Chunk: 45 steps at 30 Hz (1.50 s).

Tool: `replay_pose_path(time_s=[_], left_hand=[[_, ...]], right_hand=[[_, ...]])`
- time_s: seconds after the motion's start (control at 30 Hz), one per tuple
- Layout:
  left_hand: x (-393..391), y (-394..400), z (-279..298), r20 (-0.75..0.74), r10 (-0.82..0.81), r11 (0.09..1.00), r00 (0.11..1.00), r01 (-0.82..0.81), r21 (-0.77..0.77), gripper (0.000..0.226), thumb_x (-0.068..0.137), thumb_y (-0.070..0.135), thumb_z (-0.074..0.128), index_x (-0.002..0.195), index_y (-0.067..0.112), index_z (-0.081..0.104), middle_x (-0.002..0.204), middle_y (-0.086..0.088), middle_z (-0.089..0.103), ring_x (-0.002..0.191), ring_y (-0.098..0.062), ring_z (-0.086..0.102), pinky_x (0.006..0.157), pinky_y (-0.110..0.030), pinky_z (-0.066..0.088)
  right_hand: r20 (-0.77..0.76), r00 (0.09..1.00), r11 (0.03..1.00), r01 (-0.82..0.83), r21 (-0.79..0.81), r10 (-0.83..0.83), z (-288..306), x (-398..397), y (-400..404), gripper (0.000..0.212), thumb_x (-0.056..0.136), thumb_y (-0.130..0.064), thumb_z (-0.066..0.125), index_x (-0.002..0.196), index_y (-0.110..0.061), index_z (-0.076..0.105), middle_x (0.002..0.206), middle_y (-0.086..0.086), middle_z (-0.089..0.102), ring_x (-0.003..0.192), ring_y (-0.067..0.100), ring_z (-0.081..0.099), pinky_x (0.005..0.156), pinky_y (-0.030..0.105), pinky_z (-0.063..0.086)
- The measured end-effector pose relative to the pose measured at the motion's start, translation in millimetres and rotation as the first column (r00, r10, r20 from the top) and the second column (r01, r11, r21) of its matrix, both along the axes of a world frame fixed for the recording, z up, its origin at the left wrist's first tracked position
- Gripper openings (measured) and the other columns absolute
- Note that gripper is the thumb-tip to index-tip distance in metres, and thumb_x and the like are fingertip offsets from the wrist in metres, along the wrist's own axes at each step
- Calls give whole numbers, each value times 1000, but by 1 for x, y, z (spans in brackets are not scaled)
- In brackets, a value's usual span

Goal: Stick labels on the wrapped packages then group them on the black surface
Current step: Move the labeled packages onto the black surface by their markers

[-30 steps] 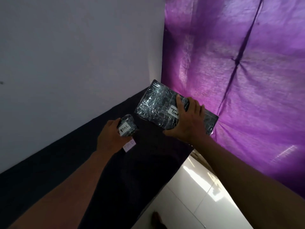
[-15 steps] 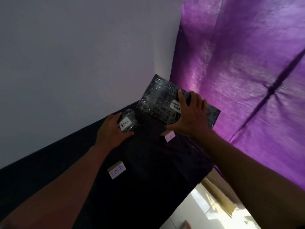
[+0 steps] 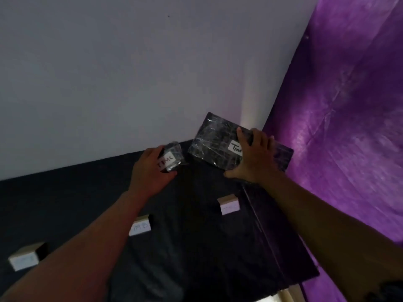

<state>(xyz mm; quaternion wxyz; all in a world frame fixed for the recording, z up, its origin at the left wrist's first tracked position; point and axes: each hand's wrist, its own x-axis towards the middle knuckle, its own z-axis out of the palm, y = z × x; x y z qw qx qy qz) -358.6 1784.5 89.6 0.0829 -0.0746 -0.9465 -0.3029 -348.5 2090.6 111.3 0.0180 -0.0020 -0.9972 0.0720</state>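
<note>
A: Head view: both hands are out over the black worktop [image 3: 196,247], far end. The left hand [image 3: 150,171] curls its grip round the small package [image 3: 172,158], label reading "TMC" facing up, at about 11 o'clock from the middle of the worktop.

B: And the right hand [image 3: 255,160]?

A: Spread over the large package [image 3: 220,144] at about 1 o'clock, fingers over the far edge and thumb at the near edge, so it is clasping it. That package tilts, with its far corner up against the white wall [image 3: 130,73]. Its white label [image 3: 234,147] is half covered by the hand. The two packages sit near each other, not touching.

B: How will they handle?

A: My guess is that the shiny plastic wrap is slippery and crinkles. The large one looks flat and stiff, best held across opposite edges. The small one looks light enough for a fingertip pinch on its sides, clear of the label.

B: Any containers?

A: None with contents that I can see. Three small labelled blocks stand on the worktop: one [image 3: 229,204] at 3 o'clock, one [image 3: 140,226] at 8 o'clock, one [image 3: 26,257] far out at 8 o'clock. A purple cloth [image 3: 349,127] hangs on the right.
</note>
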Motion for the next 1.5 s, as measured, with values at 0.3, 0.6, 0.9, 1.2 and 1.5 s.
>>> replay_pose_path(time_s=[0.3,0.6,0.9,1.2,1.5], left_hand=[[-1,24,8,-8,249,967,968,-248,55,89,64,34,89,140,9,48,125,-7,55,112,-21,56,94,-18,42],[3,47,4,76,157,988,985,-157,-1,97,63,36,90,144,8,45,131,-6,55,117,-20,56,102,-34,45],[-5,73,-11,139,126,992,982,-128,4,99,61,37,91,144,11,45,130,-1,54,115,-15,55,100,-24,41],[-22,87,-25,203,47,996,978,-32,-79,100,61,38,89,146,14,42,132,0,52,118,-16,52,102,-28,43],[-54,129,-42,325,-117,981,938,161,-111,104,60,44,89,148,17,40,137,-2,51,122,-19,50,103,-29,39]], right_hand=[[274,871,909,-416,-30,407,-28,-48,8,143,54,-79,74,154,-35,-17,163,14,-11,150,34,-15,119,57,-12],[402,728,816,-571,-92,555,-60,-69,0,141,57,-76,76,154,-37,-18,163,10,-13,150,32,-15,120,54,-13],[452,695,795,-604,-56,560,-76,-84,-3,141,56,-77,75,154,-37,-17,164,12,-17,150,33,-20,119,55,-15],[296,728,782,-609,-132,618,-89,-76,6,140,60,-89,60,156,-21,-15,161,7,-30,147,24,-30,120,52,-14],[116,899,892,-391,-226,423,-96,-42,57,124,69,-83,61,158,-15,9,166,4,5,153,21,0,120,34,-7]])
